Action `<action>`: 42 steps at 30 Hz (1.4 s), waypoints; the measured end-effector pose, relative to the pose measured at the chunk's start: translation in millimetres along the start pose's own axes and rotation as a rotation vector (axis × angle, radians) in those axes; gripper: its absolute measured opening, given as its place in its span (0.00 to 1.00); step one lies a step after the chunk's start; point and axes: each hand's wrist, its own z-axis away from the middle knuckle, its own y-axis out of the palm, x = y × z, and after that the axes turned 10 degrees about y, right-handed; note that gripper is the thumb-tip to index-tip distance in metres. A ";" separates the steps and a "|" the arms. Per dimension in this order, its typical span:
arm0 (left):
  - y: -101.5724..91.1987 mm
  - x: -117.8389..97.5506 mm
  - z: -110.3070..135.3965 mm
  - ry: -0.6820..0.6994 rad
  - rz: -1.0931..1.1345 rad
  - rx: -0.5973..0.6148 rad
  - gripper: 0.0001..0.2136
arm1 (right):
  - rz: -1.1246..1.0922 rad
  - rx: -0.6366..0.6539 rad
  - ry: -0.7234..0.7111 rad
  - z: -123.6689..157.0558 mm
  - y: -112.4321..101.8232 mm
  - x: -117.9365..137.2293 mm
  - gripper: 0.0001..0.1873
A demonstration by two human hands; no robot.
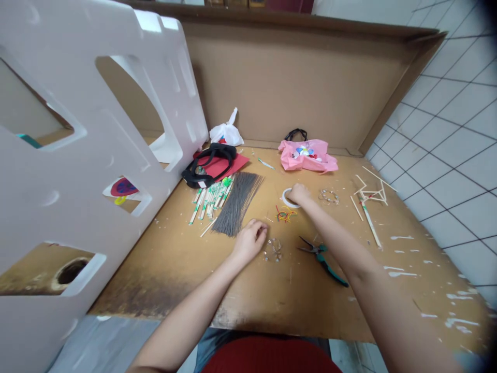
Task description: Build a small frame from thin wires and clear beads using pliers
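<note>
My right hand (pixel 300 194) is closed at the right edge of a flat white ring (pixel 286 199), which looks like a roll of tape; its fingertips are partly hidden. My left hand (pixel 251 239) rests low over the table with fingers curled together, and whatever may be in them is hidden. Just left of it lies a bundle of thin grey wires (pixel 237 204). A small tangle of shiny pieces (pixel 275 249) sits close by its right side. Between the hands are red, yellow and green bands (pixel 285 214). Pliers with teal handles (pixel 328 267) lie below my right forearm, jaws parted.
Paper-wrapped chopsticks (pixel 212 199), a black strap (pixel 229 150) and red paper (pixel 239 161) lie at left, beside a white plastic panel (pixel 77 197). A white bag (pixel 229 134) and a pink bag (pixel 289 160) stand behind. Joined sticks (pixel 375 198) lie near the tiled wall (pixel 446 171).
</note>
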 end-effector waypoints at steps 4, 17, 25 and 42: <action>0.2 2.0 -0.6 0.003 0.000 0.002 0.09 | -0.032 0.100 0.003 -2.6 -1.1 3.8 0.19; -8.2 -38.1 -35.1 0.215 -0.250 0.200 0.11 | -0.196 0.273 -0.591 86.1 -7.9 -33.1 0.07; -22.5 -37.7 -47.3 0.243 -0.185 0.443 0.05 | -0.345 0.349 -0.690 120.0 -1.0 -33.5 0.06; -65.9 -77.8 -60.0 -0.047 0.890 0.283 0.11 | -1.192 0.607 -0.546 153.7 -45.6 -55.0 0.14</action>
